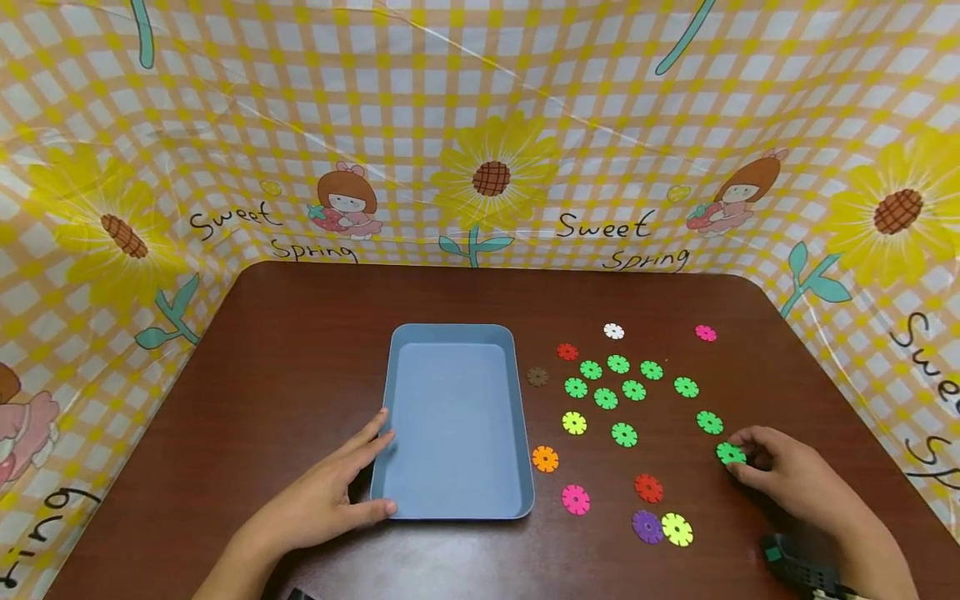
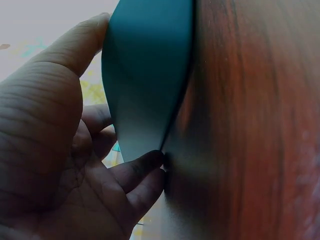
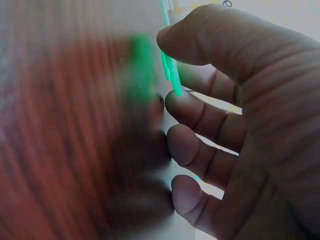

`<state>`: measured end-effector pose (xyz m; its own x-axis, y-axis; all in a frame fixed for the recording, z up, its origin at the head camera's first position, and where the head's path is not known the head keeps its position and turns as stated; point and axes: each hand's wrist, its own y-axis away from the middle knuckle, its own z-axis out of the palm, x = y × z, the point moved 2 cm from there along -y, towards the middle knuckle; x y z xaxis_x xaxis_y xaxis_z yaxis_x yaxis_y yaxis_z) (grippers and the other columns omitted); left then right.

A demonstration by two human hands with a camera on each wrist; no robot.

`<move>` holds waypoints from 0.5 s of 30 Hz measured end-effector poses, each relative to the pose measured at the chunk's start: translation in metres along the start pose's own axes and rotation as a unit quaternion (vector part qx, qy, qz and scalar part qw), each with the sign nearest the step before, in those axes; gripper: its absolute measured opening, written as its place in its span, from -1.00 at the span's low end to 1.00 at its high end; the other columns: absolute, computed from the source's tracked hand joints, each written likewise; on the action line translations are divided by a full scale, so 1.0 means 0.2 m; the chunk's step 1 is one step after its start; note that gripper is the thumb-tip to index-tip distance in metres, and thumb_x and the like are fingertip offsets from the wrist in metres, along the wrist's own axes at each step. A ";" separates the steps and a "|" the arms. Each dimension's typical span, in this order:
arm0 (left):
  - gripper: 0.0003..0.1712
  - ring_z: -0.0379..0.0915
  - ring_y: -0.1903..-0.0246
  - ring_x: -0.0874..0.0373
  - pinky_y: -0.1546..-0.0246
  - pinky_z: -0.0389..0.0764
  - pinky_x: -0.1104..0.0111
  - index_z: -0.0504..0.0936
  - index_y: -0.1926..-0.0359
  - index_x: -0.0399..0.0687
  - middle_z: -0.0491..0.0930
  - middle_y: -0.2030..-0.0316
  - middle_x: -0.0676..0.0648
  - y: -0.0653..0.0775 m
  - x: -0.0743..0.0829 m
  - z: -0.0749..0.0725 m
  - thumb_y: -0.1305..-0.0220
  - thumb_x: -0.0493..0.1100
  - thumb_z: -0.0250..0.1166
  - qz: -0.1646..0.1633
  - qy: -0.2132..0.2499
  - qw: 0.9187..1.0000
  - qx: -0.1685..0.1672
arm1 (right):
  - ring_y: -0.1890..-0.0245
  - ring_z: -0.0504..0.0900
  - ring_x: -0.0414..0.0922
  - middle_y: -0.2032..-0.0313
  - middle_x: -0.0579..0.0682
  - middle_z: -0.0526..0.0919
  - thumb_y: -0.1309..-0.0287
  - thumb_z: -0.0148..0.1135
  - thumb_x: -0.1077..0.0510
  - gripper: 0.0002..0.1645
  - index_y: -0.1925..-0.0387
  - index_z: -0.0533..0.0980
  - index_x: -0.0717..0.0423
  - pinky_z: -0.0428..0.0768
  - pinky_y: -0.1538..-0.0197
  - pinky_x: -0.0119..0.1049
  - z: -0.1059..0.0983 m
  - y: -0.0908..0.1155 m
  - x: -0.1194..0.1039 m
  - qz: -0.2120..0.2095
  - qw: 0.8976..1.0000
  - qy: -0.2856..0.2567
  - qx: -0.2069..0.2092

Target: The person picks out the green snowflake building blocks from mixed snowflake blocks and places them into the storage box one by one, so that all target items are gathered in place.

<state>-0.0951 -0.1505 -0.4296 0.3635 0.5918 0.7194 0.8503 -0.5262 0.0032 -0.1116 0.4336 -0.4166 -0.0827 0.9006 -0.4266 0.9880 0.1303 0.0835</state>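
Note:
My left hand (image 1: 326, 496) rests at the left side of a blue-grey tray (image 1: 381, 467), its fingers spread and the thumb on the near left corner. In the left wrist view the thumb touches the rim of the tray (image 2: 150, 65), and the lower fingertips lie against its outer wall by the table. On the right, my right hand (image 1: 795, 475) pinches the edge of a green notched plastic disc (image 1: 731, 453) between thumb and fingers. Edge-on in the right wrist view, this disc (image 3: 172, 75) sits by the thumb tip; the other fingers are curled close to the table.
Several more green discs (image 1: 633, 390) lie right of the tray. Around them are discs in other colours, among them a white disc (image 1: 613, 331), an orange disc (image 1: 545, 458) and a purple disc (image 1: 648, 527). A patterned cloth (image 1: 487, 100) surrounds the brown table (image 1: 300, 358).

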 end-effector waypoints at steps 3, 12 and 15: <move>0.04 -0.13 -0.49 0.17 -0.32 0.22 -0.01 0.16 -0.53 -0.05 -0.18 -0.57 0.10 0.01 0.00 0.01 -0.21 0.36 0.30 0.004 -0.004 1.000 0.004 | 0.35 0.47 -0.39 0.16 0.04 0.57 -0.16 0.43 0.16 -0.67 0.09 0.53 0.19 0.52 0.34 -0.36 0.00 0.00 0.00 -0.001 1.000 -0.002 0.002; 0.04 -0.13 -0.49 0.14 -0.31 0.24 -0.04 0.16 -0.53 -0.08 -0.19 -0.57 0.11 0.01 0.00 0.00 -0.22 0.35 0.30 -0.002 0.001 1.000 -0.002 | 0.33 0.47 -0.41 0.16 0.03 0.57 -0.16 0.44 0.13 -0.67 0.10 0.54 0.17 0.52 0.32 -0.36 0.01 -0.02 0.02 -0.006 1.000 0.005 0.012; 0.04 -0.13 -0.49 0.14 -0.31 0.23 -0.05 0.16 -0.53 -0.08 -0.19 -0.57 0.10 0.01 0.00 0.00 -0.22 0.34 0.31 -0.003 0.006 1.000 -0.003 | 0.31 0.46 -0.41 0.18 -0.01 0.59 -0.16 0.44 0.13 -0.68 0.10 0.55 0.15 0.51 0.32 -0.36 0.01 -0.02 0.02 -0.010 1.000 0.005 0.015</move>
<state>-0.0938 -0.1506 -0.4291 0.3536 0.5878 0.7277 0.8506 -0.5258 0.0114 -0.1159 0.4349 -0.4210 -0.1044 0.9020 -0.4189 0.9894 0.1370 0.0484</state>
